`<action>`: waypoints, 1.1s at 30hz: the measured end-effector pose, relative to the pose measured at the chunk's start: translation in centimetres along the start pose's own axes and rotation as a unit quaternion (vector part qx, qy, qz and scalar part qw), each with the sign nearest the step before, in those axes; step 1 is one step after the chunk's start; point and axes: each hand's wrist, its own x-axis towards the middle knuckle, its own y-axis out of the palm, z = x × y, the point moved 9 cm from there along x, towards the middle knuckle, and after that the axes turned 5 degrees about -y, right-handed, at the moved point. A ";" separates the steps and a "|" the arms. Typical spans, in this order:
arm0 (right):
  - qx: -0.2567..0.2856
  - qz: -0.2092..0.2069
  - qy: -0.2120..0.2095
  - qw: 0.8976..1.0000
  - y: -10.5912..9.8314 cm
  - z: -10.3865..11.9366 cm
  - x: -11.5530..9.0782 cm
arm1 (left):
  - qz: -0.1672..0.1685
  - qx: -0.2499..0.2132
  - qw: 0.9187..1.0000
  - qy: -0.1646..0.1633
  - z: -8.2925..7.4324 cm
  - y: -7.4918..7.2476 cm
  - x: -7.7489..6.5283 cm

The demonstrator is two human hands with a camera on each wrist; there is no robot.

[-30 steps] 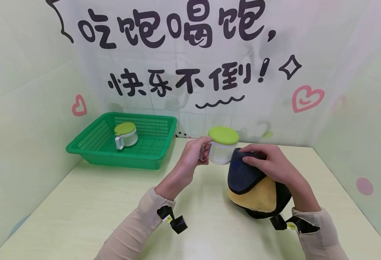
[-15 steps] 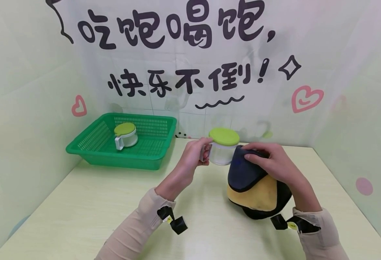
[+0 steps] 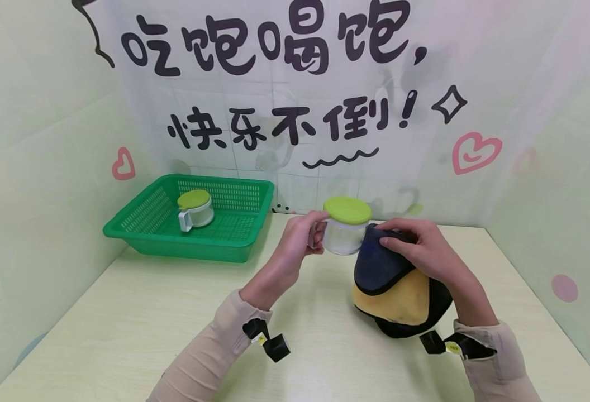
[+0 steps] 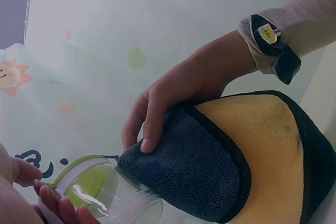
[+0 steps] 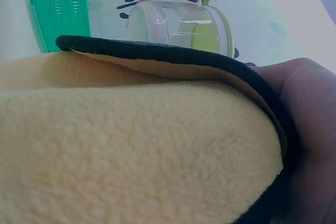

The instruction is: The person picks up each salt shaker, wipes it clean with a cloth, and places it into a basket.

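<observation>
My left hand (image 3: 302, 237) grips the handle of a clear jar (image 3: 343, 237) with a green lid (image 3: 347, 210), held up above the table. In my right hand (image 3: 422, 248) is a folded cloth (image 3: 390, 298), dark blue on one face and yellow on the other, with black edging. Fingers and thumb pinch its upper fold, which meets the jar's right side. The left wrist view shows the blue part of the cloth (image 4: 189, 166) against the clear jar (image 4: 110, 192). In the right wrist view, the yellow face (image 5: 142, 145) hides the jar's lower part.
A green plastic basket (image 3: 189, 249) stands at the back left of the pale wooden table (image 3: 174, 312). Inside it sits another jar (image 3: 196, 212) with a green lid and a white handle. A printed white curtain (image 3: 285, 167) hangs close behind the table.
The folded cloth and right hand have shifted very slightly up and right against the jar. Both hands keep their hold, and the jar stays nearly in place.
</observation>
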 end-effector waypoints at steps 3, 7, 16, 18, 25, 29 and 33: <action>-0.002 0.011 -0.004 1.000 0.3 -0.2 0.1 | -0.001 -0.005 1.000 -0.001 0.0 -0.1 0.0; -0.009 0.030 -0.002 0.999 0.9 -0.4 0.1 | -0.003 -0.013 1.000 -0.001 -0.1 -0.2 0.1; -0.010 0.072 0.017 0.997 2.2 -1.0 0.1 | -0.008 -0.022 1.000 0.001 -0.3 -0.4 0.0; -0.007 0.080 0.017 0.997 2.4 -1.0 0.2 | -0.008 -0.025 1.000 0.003 -0.3 -0.5 0.0; -0.020 0.082 0.022 0.996 2.5 -1.5 0.2 | -0.009 -0.036 0.999 0.004 -0.4 -0.5 0.1; -0.025 0.080 0.027 0.996 2.5 -1.7 0.2 | -0.010 -0.038 0.999 0.005 -0.4 -0.5 0.1; -0.029 0.077 0.031 0.996 2.4 -1.6 0.2 | -0.010 -0.042 0.999 0.010 -0.4 -0.5 0.1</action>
